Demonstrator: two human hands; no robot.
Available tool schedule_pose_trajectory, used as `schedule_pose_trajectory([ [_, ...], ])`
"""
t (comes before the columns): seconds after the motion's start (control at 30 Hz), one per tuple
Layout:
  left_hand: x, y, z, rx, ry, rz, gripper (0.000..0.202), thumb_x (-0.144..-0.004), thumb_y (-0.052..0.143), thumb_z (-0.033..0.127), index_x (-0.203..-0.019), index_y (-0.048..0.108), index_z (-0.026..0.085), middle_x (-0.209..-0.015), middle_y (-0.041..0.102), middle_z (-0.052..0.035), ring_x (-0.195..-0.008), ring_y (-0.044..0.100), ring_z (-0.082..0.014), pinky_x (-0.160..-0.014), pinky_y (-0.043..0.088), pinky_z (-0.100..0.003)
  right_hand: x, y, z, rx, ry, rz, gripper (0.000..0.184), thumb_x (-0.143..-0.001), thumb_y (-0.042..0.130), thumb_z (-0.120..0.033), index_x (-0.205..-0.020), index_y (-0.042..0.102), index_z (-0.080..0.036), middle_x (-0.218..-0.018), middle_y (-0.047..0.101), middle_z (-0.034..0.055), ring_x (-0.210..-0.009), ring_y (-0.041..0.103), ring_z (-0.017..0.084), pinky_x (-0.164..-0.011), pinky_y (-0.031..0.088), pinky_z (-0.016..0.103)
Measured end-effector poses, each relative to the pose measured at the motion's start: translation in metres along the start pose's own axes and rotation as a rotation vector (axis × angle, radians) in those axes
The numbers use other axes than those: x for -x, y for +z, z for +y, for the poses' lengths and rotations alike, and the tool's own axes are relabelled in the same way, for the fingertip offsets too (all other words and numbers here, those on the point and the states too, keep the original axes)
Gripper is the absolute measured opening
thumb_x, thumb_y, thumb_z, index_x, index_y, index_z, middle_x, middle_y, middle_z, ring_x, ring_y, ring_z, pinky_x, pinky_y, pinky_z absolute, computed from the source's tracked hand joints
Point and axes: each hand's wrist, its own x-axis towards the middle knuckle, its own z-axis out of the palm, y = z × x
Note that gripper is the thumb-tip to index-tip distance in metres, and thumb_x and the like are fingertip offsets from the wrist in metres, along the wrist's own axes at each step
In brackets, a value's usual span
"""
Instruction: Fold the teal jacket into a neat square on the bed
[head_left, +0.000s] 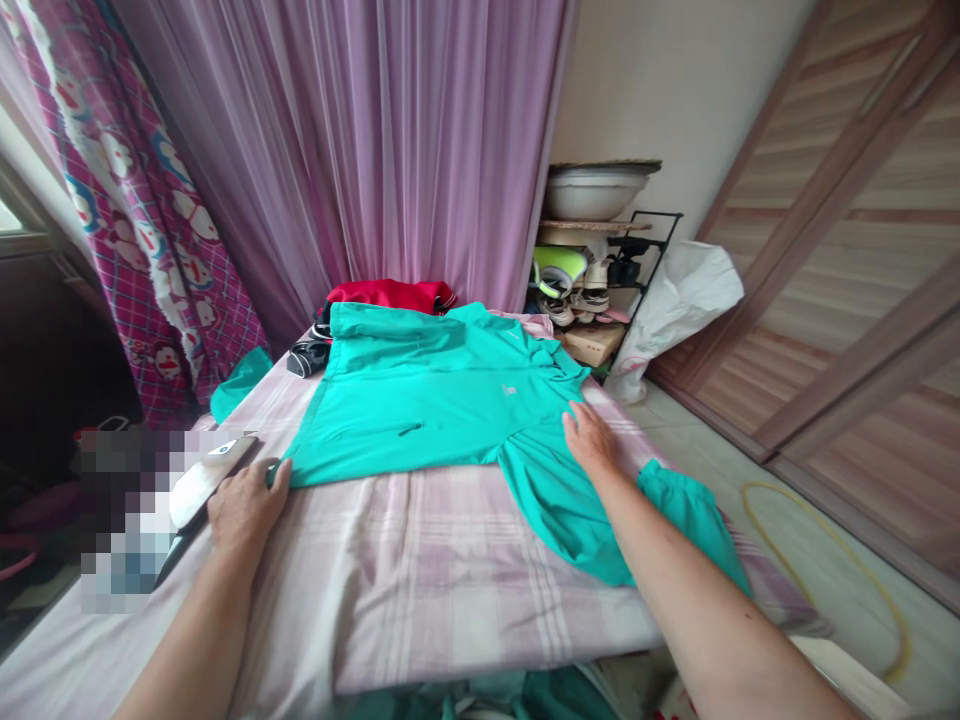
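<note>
A teal short-sleeved shirt [427, 400] lies spread flat on a board covered in pink plaid cloth [420, 570]. My left hand [247, 505] rests at the shirt's lower left hem corner, fingers curled and pinching the fabric edge. My right hand [591, 440] lies flat, fingers stretched out, on the shirt near the right sleeve, which hangs over the board's right edge. A red garment [390, 293] and a dark one sit at the board's far end.
An iron's metal soleplate [206, 480] lies left of my left hand. Purple curtains hang behind. A shoe rack [592, 290] with a basin, a white bag [675, 300] and wooden sliding doors [847, 290] stand to the right. A yellow hose lies on the floor.
</note>
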Motion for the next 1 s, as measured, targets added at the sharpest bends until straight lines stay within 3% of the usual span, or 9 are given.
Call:
schedule_pose_trajectory([
  [0.07, -0.001, 0.003, 0.000, -0.013, -0.003, -0.001, 0.059, -0.094, 0.029, 0.057, -0.122, 0.067, 0.021, -0.121, 0.069, -0.0164, -0.116, 0.061, -0.0372, -0.094, 0.049, -0.050, -0.004, -0.005, 0.022, 0.043, 0.167, -0.037, 0.056, -0.100, 0.022, -0.034, -0.145, 0.049, -0.016, -0.138, 0.058, 0.0175, -0.129, 0.050, 0.029, -0.106, 0.039, 0.048],
  [0.13, -0.003, 0.005, 0.002, -0.016, 0.003, -0.007, 0.058, -0.094, 0.032, 0.056, -0.126, 0.065, 0.020, -0.127, 0.067, -0.0158, -0.120, 0.059, -0.0364, -0.098, 0.047, -0.049, -0.007, -0.007, 0.041, 0.094, 0.236, -0.138, 0.056, -0.101, 0.020, -0.039, -0.144, 0.050, -0.020, -0.143, 0.054, 0.0156, -0.134, 0.045, 0.029, -0.108, 0.036, 0.054],
  [0.27, -0.003, 0.006, 0.006, -0.010, 0.013, -0.053, 0.058, -0.095, 0.033, 0.050, -0.134, 0.058, 0.015, -0.132, 0.065, -0.0157, -0.123, 0.058, -0.0326, -0.104, 0.044, -0.046, -0.015, -0.004, 0.064, 0.109, 0.219, -0.258, 0.063, -0.100, 0.013, -0.049, -0.149, 0.044, -0.023, -0.158, 0.036, 0.0114, -0.146, 0.027, 0.029, -0.115, 0.024, 0.060],
  [0.47, 0.001, 0.008, 0.005, -0.019, 0.052, -0.083, 0.060, -0.096, 0.031, 0.048, -0.138, 0.053, 0.011, -0.132, 0.064, -0.0172, -0.126, 0.057, -0.0289, -0.108, 0.042, -0.041, -0.032, 0.005, 0.082, 0.077, 0.180, -0.294, 0.066, -0.099, 0.010, -0.050, -0.154, 0.036, -0.024, -0.162, 0.030, 0.0114, -0.148, 0.024, 0.031, -0.115, 0.022, 0.064],
  [0.63, 0.001, 0.013, 0.001, -0.009, 0.087, -0.071, 0.063, -0.095, 0.030, 0.048, -0.138, 0.051, 0.008, -0.135, 0.062, -0.0180, -0.129, 0.055, -0.0280, -0.111, 0.038, -0.039, -0.034, 0.001, 0.079, 0.138, 0.158, -0.329, 0.067, -0.100, 0.010, -0.047, -0.155, 0.033, -0.017, -0.163, 0.025, 0.0122, -0.149, 0.022, 0.029, -0.118, 0.020, 0.061],
  [0.7, 0.000, 0.016, 0.000, -0.005, 0.097, -0.059, 0.063, -0.094, 0.031, 0.049, -0.138, 0.051, 0.008, -0.137, 0.061, -0.0180, -0.130, 0.053, -0.0284, -0.112, 0.037, -0.039, -0.032, -0.004, 0.073, 0.162, 0.125, -0.317, 0.063, -0.101, 0.012, -0.042, -0.152, 0.038, -0.017, -0.161, 0.032, 0.0126, -0.147, 0.026, 0.028, -0.117, 0.022, 0.058],
  [0.83, -0.001, 0.021, -0.002, 0.008, 0.110, -0.042, 0.062, -0.094, 0.032, 0.050, -0.137, 0.052, 0.011, -0.134, 0.063, -0.0168, -0.128, 0.055, -0.0294, -0.111, 0.039, -0.041, -0.029, -0.014, 0.059, 0.205, 0.063, -0.265, 0.053, -0.101, 0.022, -0.036, -0.140, 0.054, -0.020, -0.145, 0.052, 0.0137, -0.133, 0.046, 0.027, -0.109, 0.037, 0.048],
  [1.0, -0.002, 0.021, -0.003, 0.027, 0.127, -0.021, 0.059, -0.092, 0.034, 0.049, -0.134, 0.055, 0.012, -0.131, 0.064, -0.0165, -0.125, 0.057, -0.0303, -0.109, 0.040, -0.042, -0.035, -0.025, 0.050, 0.263, 0.176, -0.219, 0.045, -0.097, 0.036, -0.036, -0.122, 0.068, -0.017, -0.127, 0.063, 0.0175, -0.118, 0.057, 0.031, -0.096, 0.047, 0.045],
])
